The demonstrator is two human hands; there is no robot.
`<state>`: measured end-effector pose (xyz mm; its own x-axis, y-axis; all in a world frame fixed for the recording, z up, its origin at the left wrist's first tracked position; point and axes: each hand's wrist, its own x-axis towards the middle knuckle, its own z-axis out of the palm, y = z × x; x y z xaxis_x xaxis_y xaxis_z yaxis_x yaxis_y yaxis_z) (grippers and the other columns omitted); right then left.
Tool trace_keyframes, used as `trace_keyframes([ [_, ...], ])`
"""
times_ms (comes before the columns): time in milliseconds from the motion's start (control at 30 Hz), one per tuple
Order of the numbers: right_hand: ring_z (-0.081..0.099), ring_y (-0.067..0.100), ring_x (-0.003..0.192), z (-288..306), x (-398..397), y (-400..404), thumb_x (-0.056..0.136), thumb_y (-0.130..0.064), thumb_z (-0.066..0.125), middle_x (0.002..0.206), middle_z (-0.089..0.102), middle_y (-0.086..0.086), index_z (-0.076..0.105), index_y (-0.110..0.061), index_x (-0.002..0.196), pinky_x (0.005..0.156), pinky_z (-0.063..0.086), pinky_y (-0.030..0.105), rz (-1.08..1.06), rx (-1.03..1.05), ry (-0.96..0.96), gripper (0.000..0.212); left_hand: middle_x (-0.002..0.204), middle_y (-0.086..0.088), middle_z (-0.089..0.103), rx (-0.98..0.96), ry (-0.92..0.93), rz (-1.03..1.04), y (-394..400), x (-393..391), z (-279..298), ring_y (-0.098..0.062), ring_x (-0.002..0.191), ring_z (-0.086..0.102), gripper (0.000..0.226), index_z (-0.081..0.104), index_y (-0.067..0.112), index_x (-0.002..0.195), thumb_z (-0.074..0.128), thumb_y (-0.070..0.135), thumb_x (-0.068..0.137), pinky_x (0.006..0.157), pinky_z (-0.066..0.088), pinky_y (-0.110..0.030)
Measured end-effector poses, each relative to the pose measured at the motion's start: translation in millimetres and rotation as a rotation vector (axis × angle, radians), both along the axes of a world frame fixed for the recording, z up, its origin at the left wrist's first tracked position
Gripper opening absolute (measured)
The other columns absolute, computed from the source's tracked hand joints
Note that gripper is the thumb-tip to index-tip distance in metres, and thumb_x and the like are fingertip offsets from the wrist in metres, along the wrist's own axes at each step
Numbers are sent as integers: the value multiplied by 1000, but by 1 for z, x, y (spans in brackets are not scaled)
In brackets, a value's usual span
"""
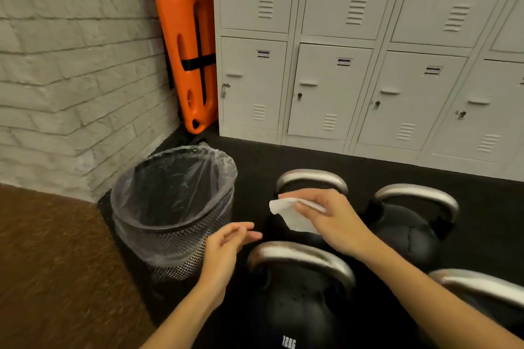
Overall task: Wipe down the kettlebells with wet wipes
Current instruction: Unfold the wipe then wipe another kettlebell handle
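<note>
Several black kettlebells with steel handles stand on the dark floor: a near one marked 12KG [295, 303], one behind it [310, 178], one to the right [411, 224] and one cut off at the right edge [482, 289]. My right hand [331, 221] holds a white wet wipe [289, 214] above the far-left kettlebell, whose body is mostly hidden by the hand and wipe. My left hand [224, 249] hovers open and empty between the bin and the near kettlebell.
A black mesh waste bin [170, 249] lined with a clear bag stands left of the kettlebells. Grey lockers [368, 79] line the back. An orange spine board [187, 37] leans in the corner by a white brick wall [71, 79]. Brown carpet [51, 278] lies at the left.
</note>
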<state>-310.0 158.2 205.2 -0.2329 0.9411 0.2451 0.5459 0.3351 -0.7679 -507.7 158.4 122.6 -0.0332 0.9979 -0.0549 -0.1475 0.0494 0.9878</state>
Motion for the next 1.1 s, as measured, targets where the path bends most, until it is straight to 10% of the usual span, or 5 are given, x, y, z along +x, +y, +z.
trace_keyframes([
  [233, 38, 8, 138, -38, -34, -26, 101, -31, 38, 149, 42, -15, 49, -32, 138, 112, 35, 33, 362, 223, -682, 38, 91, -14, 75, -130, -168, -107, -5, 13, -31, -19, 86, 70, 35, 76, 7, 87, 44, 16, 98, 73, 54, -23],
  [367, 26, -7, 140, -28, -19, -34, 99, -29, 45, 146, 44, -23, 60, -31, 129, 115, 18, 13, 417, 245, -615, 34, 96, -21, 72, -139, -221, -167, -6, 15, -35, -21, 85, 69, 37, 73, -3, 97, 48, 25, 94, 75, 53, -24],
  [633, 49, 5, 130, -44, -33, -19, 98, -36, 47, 139, 55, -15, 55, -34, 133, 103, 47, 30, 325, 321, -692, 36, 83, -14, 65, -98, -222, -105, -5, 17, -42, -20, 84, 59, 34, 72, 9, 77, 44, 14, 96, 74, 48, -23],
  [900, 50, -1, 128, -30, -11, -21, 92, -25, 65, 130, 63, -12, 68, -25, 123, 109, 41, 27, 399, 191, -410, 31, 97, -20, 69, -130, -241, -121, -7, 15, -44, -21, 92, 65, 34, 72, -2, 96, 45, 19, 97, 92, 46, -33],
  [1100, 49, 9, 128, -48, -37, -22, 92, -23, 58, 121, 68, -9, 73, -20, 106, 110, 38, 35, 518, 338, -712, 21, 84, 0, 74, -100, -224, -157, -9, 15, -45, -6, 82, 68, 32, 72, 10, 90, 42, 15, 98, 74, 52, -18],
])
